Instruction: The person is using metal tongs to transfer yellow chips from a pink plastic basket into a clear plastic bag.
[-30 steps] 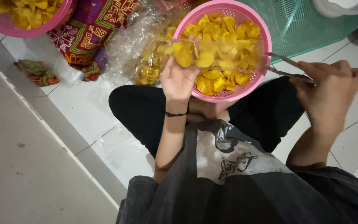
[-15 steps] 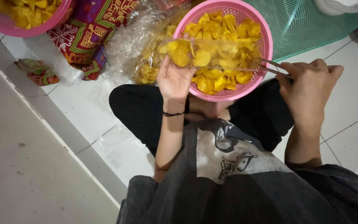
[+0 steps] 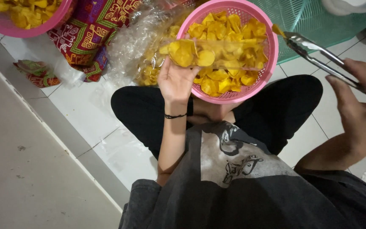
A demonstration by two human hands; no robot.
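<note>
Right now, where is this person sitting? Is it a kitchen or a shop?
Probably a home floor used for packing snacks, though I can't be sure. The person sits on white floor tiles beside a pink basket of yellow chips and clear bags.

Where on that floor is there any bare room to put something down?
White tile lies bare between the patterned cloth and the person's knee, and the grey strip at left. Tile shows right of the pink basket, under the tongs. Crowded: basket, plastic bag, both hands.
</note>
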